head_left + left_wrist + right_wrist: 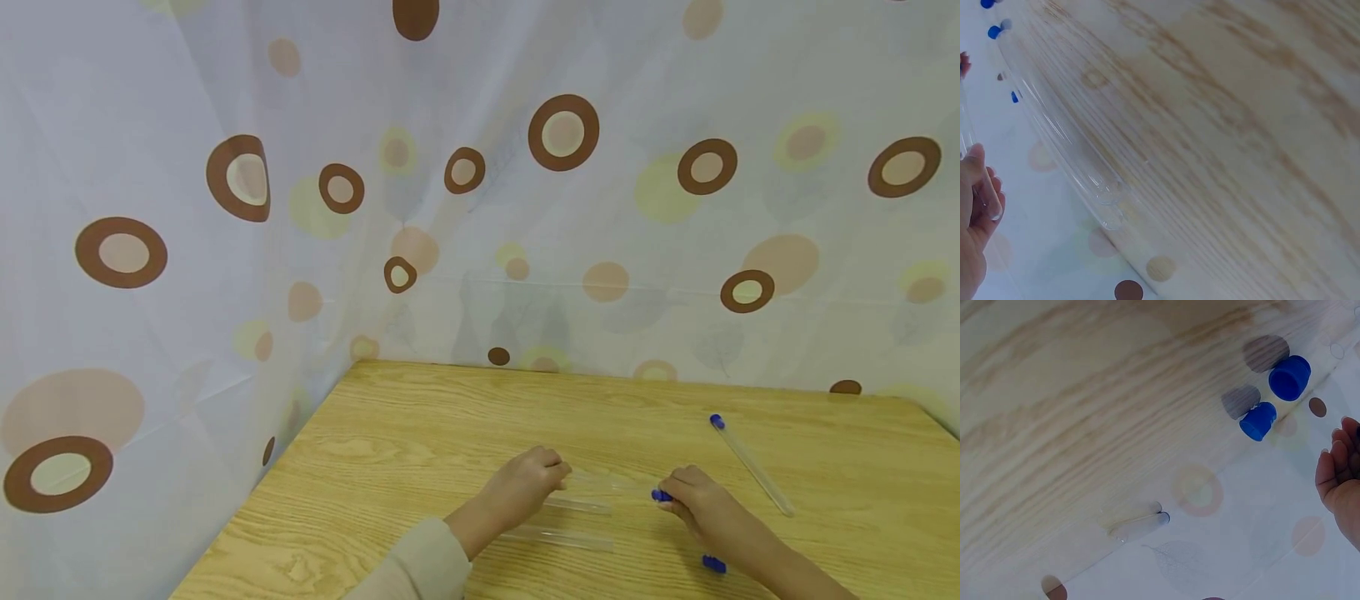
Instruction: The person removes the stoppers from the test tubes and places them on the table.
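My left hand (528, 483) grips a clear plastic test tube (967, 122) near its rounded end. The tube points right, toward my right hand (705, 504). Between thumb and fingers, my right hand pinches a blue cap (662, 495) near the tube's mouth. Whether cap and tube touch, I cannot tell. Two more clear test tubes (562, 537) lie side by side on the table, below my left hand. In the right wrist view, two loose blue caps (1290, 378) rest on the tabletop; that view mostly cuts off the right hand.
A test tube with a blue cap (750, 467) lies slantwise on the wood-grain table (420, 417), to the right of my right hand. A pale curtain (480, 225) with brown rings hangs behind the table and along its left side.
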`<state>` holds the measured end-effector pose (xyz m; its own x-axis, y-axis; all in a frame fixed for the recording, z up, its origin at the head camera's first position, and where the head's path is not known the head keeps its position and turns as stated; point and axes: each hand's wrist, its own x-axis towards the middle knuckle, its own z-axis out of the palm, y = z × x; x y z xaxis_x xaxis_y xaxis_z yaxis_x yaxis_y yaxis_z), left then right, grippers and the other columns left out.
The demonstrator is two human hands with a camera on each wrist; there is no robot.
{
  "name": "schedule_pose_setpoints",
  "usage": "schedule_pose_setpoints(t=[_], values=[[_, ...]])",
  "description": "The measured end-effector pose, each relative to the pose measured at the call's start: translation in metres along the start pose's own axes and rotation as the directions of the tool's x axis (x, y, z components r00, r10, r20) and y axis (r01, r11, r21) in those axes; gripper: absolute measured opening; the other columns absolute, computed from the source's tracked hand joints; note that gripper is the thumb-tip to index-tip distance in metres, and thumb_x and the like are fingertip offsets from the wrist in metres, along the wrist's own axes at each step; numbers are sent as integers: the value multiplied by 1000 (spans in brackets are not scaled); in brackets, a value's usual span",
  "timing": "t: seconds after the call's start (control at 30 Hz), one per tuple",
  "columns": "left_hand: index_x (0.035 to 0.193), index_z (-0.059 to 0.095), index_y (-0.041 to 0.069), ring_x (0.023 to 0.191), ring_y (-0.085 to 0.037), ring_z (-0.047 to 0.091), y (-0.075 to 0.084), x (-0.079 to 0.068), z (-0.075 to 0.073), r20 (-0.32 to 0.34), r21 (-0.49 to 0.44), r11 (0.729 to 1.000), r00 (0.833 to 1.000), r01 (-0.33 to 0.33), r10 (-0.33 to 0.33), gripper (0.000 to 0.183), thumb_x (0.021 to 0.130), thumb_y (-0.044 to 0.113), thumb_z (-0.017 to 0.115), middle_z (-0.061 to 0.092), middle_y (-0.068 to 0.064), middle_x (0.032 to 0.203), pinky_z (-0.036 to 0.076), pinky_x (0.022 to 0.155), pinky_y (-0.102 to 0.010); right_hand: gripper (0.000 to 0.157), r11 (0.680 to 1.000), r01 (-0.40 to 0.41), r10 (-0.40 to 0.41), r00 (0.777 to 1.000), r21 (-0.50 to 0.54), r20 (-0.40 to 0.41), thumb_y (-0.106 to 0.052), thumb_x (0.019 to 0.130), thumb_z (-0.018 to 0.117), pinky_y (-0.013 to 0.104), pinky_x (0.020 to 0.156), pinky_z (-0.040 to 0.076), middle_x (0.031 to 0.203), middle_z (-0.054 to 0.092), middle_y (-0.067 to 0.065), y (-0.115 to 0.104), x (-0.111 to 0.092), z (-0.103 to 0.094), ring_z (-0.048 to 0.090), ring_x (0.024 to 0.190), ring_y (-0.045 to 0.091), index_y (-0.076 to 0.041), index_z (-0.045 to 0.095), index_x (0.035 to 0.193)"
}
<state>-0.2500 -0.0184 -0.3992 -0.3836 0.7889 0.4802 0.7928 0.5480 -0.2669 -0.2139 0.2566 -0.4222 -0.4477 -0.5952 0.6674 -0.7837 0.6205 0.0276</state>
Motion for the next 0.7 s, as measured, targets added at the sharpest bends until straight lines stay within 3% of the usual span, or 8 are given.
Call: schedule_pose_setpoints(t=[0.23,0.43,0.6,0.7], values=[[99,68,13,85,-4,61,0,-1,1,31,24,1000,1000,5,-6,17,85,21,65,66,4,94,45,77,0,18,1000,-22,21,998,7,55,-20,87,59,13,54,46,78,54,-2,1,-1,1,50,71,9,-3,63,83],[100,68,12,87,-3,61,1,-1,-1,46,35,999,999,9,-11,18,86,22,63,66,4,95,45,78,0,12,999,-47,45,997,27,58,-13,80,68,13,51,43,77,52,-2,0,0,1,45,69,4,-2,62,83],[99,68,12,87,-4,62,0,-2,1,25,34,999,1000,8,-9,17,86,21,64,66,4,95,45,80,-1,28,996,-90,89,995,18,46,3,61,78,12,51,41,77,52,-6,-4,1,-1,43,69,-1,-5,63,83],[98,68,11,87,-5,62,-1,-2,3,13,34,999,1000,10,-10,16,86,21,64,66,4,95,46,80,-2,32,992,-122,121,992,15,39,6,58,79,13,51,41,77,52,-7,-6,2,-3,43,69,-2,-6,63,83]])
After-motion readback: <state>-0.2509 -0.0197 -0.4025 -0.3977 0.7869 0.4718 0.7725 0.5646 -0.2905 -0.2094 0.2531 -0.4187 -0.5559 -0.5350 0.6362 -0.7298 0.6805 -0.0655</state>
